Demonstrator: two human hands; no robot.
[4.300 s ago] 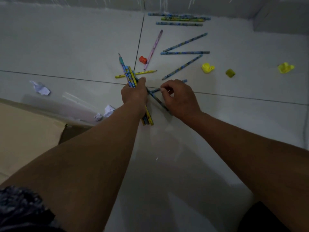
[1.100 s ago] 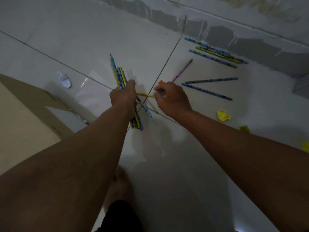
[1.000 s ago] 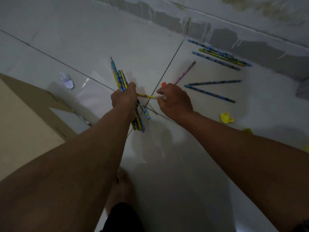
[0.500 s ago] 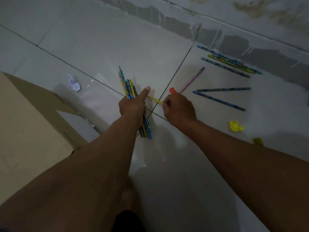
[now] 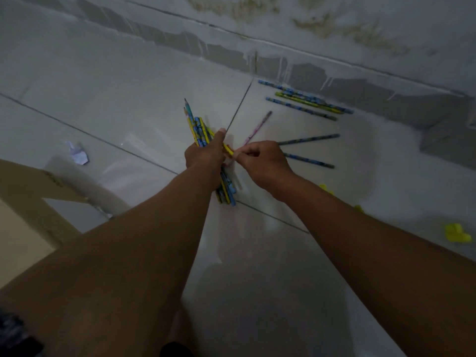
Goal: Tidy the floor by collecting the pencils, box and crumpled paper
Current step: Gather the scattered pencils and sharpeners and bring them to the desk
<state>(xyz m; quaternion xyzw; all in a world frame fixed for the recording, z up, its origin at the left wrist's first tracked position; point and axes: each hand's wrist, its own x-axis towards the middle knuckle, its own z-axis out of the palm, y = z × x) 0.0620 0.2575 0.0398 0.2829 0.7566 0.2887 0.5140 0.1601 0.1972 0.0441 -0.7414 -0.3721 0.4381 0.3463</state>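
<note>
since half a second ago, the yellow pencil (image 5: 228,148) has gone from lying across the gap between the hands to sitting with its far end tucked under the left thumb, and the orange bit that showed beside the right knuckles is now out of sight. left hand (image 5: 204,157) is wrapped tight round the bundle of pencils (image 5: 199,128), tips pointing up and away, butts sticking out below the fist. right hand (image 5: 262,163) is pinched narrow on the near end of the yellow pencil, feeding it leftward into the bundle.

what the next reach seems to turn on: the pink pencil (image 5: 258,124) lies just beyond the right hand, its long axis slanting up and to the right, its lower end close to the right fingertips. two dark pencils (image 5: 309,139) run out to the right of that hand, and three more (image 5: 304,100) sit by the wall. the right hand is nearer all of them.

crumpled paper (image 5: 78,155) lies well off to the left, near the box (image 5: 25,202) at the left edge. yellow scraps (image 5: 457,234) lie at the right.

pencils carry printed patterns, but no writing can be read.
</note>
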